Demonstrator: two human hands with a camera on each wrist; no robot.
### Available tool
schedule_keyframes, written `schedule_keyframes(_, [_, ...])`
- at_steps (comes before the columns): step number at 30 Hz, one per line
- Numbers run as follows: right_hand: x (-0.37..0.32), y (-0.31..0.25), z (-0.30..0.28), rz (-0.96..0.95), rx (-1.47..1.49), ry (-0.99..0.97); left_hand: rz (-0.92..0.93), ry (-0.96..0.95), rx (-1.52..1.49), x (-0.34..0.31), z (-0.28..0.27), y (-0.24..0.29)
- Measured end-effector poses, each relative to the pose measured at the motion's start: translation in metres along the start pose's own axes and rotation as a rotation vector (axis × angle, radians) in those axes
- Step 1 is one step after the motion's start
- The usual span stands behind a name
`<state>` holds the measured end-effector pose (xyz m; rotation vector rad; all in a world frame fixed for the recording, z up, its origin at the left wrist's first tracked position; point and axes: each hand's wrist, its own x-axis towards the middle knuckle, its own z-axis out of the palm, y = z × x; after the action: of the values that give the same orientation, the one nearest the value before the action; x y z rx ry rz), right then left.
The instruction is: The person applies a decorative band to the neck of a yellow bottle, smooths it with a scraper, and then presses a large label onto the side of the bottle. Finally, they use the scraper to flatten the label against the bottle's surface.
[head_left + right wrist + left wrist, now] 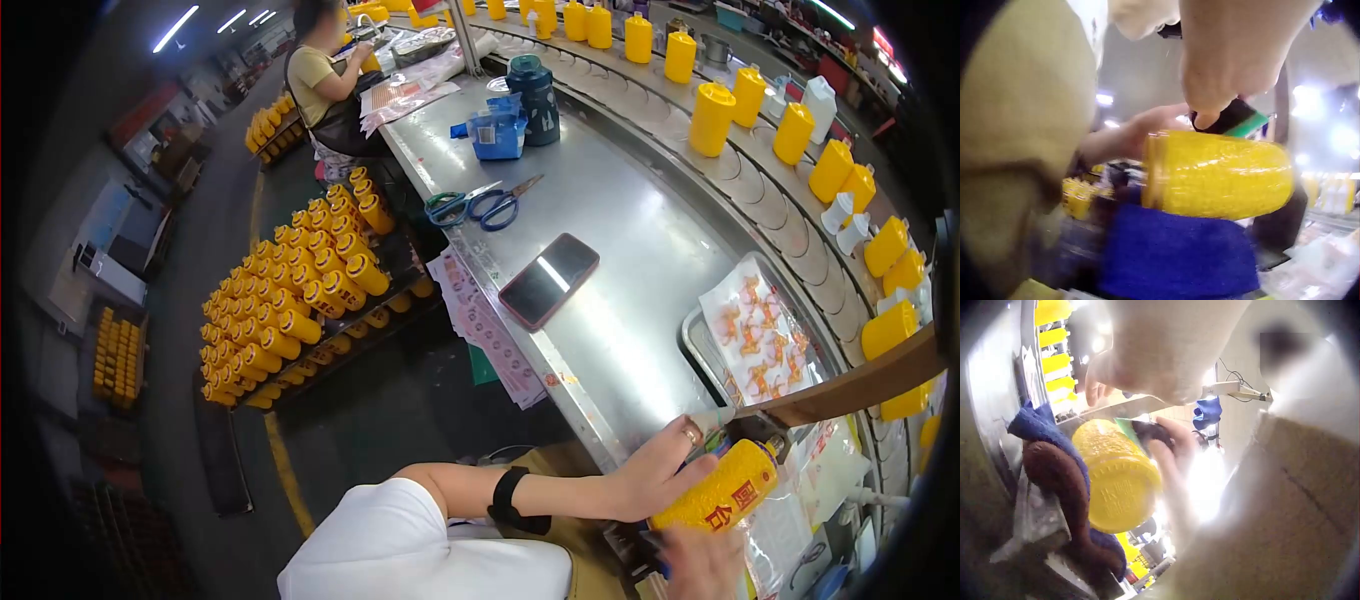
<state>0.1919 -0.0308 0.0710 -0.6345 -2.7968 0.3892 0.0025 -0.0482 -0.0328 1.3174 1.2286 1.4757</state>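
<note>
A yellow bottle point(735, 490) with red characters lies tilted near the table's front corner, its narrow neck toward the right. My left hand point(650, 480), with a ring and a black wristband, holds it along its upper side. In the left wrist view, the bottle's round yellow base point(1124, 497) faces the camera, close over a blue cloth point(1054, 431). My right hand point(705, 560) is blurred beside the bottle in the head view. Its fingers pinch a flat black scraper point(1225, 119) with a green edge, right at the bottle's side in the right wrist view.
On the metal table point(640, 250) are a phone point(550, 280), scissors point(495, 205), a blue pack point(497, 130) and a tray of small orange-and-white pieces point(760, 330). A brown bar point(860, 385) juts over the corner. Yellow bottles line the conveyor point(700, 130) and a floor rack. Another person sits beyond.
</note>
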Motion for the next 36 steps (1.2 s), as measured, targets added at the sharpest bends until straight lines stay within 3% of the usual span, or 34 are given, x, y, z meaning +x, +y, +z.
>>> schedule_keyframes(1, [-0.002, 0.008, 0.007, 0.172, -0.016, 0.006, -0.014, 0.012, -0.070, 0.002, 0.001, 0.000])
schedule_keyframes(2, [-0.005, 0.031, 0.018, 0.314, -0.013, 0.134, -0.025, 0.024, -0.140, 0.003, 0.003, 0.000])
schedule_keyframes(3, [0.009, 0.043, 0.018, 0.374, -0.094, 0.370, -0.003, 0.031, -0.154, 0.004, 0.005, 0.001])
schedule_keyframes(4, [0.019, 0.046, 0.009, 0.425, -0.176, 0.482, 0.002, 0.034, -0.151, 0.004, 0.006, 0.003])
schedule_keyframes(6, [0.005, 0.064, 0.000, 0.192, -0.493, 0.385, -0.027, 0.028, -0.183, 0.003, 0.007, 0.004])
schedule_keyframes(8, [-0.008, 0.053, 0.014, -0.054, -0.402, 0.279, -0.010, 0.051, -0.206, 0.004, 0.005, 0.005])
schedule_keyframes(10, [0.008, 0.002, -0.007, -0.163, -0.049, 0.123, -0.043, 0.018, -0.190, 0.008, 0.003, 0.000])
schedule_keyframes(11, [0.008, 0.004, -0.004, -0.174, -0.047, 0.125, -0.039, 0.028, -0.184, 0.009, 0.006, -0.004])
schedule_keyframes(13, [-0.003, 0.011, 0.009, 0.105, -0.024, 0.077, -0.128, 0.008, -0.233, 0.009, 0.012, -0.012])
schedule_keyframes(15, [0.007, 0.041, 0.007, 0.305, -0.162, 0.380, -0.148, -0.064, -0.203, 0.009, 0.009, -0.007])
schedule_keyframes(16, [0.011, 0.051, 0.000, 0.305, -0.286, 0.481, -0.163, -0.137, -0.176, 0.010, 0.008, -0.004])
schedule_keyframes(18, [0.009, 0.049, -0.010, 0.180, -0.615, 0.464, -0.112, -0.069, -0.170, 0.008, 0.012, -0.005])
schedule_keyframes(20, [-0.006, 0.048, 0.017, 0.005, -0.370, 0.467, -0.014, 0.049, -0.160, 0.006, 0.016, -0.007])
schedule_keyframes(21, [-0.013, 0.029, 0.021, -0.079, -0.156, 0.384, -0.010, 0.050, -0.155, 0.008, 0.014, -0.006])
schedule_keyframes(22, [-0.014, 0.006, 0.004, -0.092, -0.029, 0.134, -0.064, 0.018, -0.217, 0.007, 0.012, -0.005])
schedule_keyframes(24, [-0.018, 0.001, 0.008, -0.094, 0.144, 0.088, -0.123, -0.016, -0.274, 0.007, 0.010, -0.007])
schedule_keyframes(26, [-0.020, 0.032, 0.027, 0.149, 0.037, 0.256, -0.129, -0.062, -0.232, 0.006, 0.010, -0.009])
schedule_keyframes(28, [-0.004, 0.052, 0.010, 0.341, -0.096, 0.490, -0.103, -0.058, -0.235, 0.005, 0.013, -0.001])
schedule_keyframes(30, [-0.008, 0.062, 0.003, 0.284, -0.375, 0.572, -0.076, -0.040, -0.240, 0.004, 0.012, 0.004])
schedule_keyframes(31, [-0.012, 0.061, 0.010, 0.282, -0.372, 0.573, -0.082, -0.055, -0.228, 0.004, 0.010, 0.005])
schedule_keyframes(33, [-0.026, 0.051, 0.031, -0.019, -0.222, 0.540, -0.088, -0.067, -0.213, 0.004, 0.008, 0.005])
schedule_keyframes(35, [-0.032, 0.015, 0.021, -0.172, 0.074, 0.295, -0.133, -0.079, -0.269, 0.006, 0.009, 0.002])
schedule_keyframes(36, [-0.039, 0.007, 0.025, -0.255, 0.132, 0.291, -0.131, -0.078, -0.268, 0.007, 0.009, 0.002])
